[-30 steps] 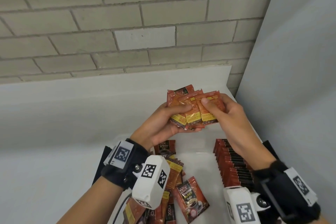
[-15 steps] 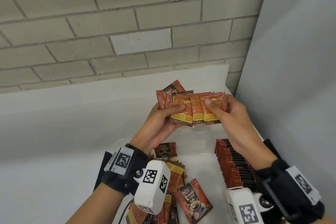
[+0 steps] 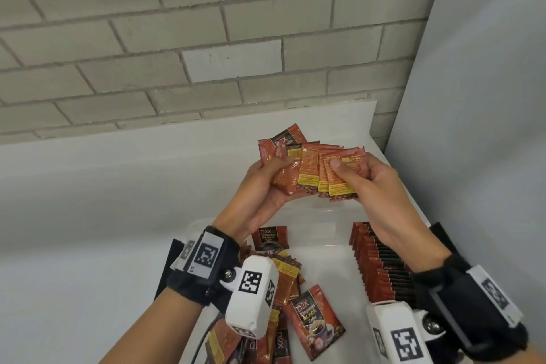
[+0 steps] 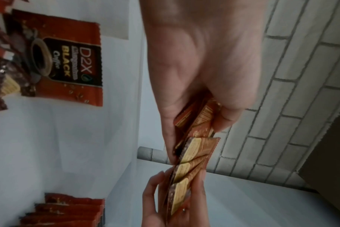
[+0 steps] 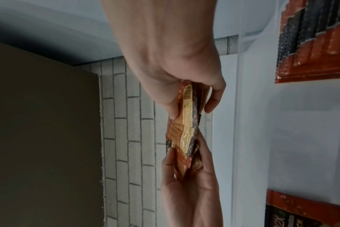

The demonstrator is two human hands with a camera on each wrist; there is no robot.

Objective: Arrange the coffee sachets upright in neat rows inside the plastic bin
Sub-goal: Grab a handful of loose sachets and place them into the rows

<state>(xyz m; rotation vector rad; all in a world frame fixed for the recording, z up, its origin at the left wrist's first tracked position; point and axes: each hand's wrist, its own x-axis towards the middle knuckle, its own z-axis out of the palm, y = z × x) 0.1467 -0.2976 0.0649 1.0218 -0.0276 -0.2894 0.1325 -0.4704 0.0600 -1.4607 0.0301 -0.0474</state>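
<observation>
Both hands hold a fanned bunch of orange-red coffee sachets (image 3: 310, 170) in the air above the far end of the clear plastic bin (image 3: 322, 272). My left hand (image 3: 279, 170) grips the left part of the fan with the thumb on top. My right hand (image 3: 344, 173) pinches the right part. From the left wrist view the sachets (image 4: 196, 147) show edge-on between the two hands; the right wrist view shows the sachets (image 5: 186, 127) the same way. A row of upright sachets (image 3: 381, 263) stands along the bin's right side. Loose sachets (image 3: 285, 281) lie in a heap on its left.
A white surface runs to the left of the bin and ends at a grey brick wall (image 3: 206, 38). A plain grey panel (image 3: 487, 127) rises close on the right. One loose sachet (image 3: 317, 320) lies face up near the bin's front.
The sachets in my hands have been spread from a tight bunch into a wider fan. The hands have stayed at about the same spot above the bin.
</observation>
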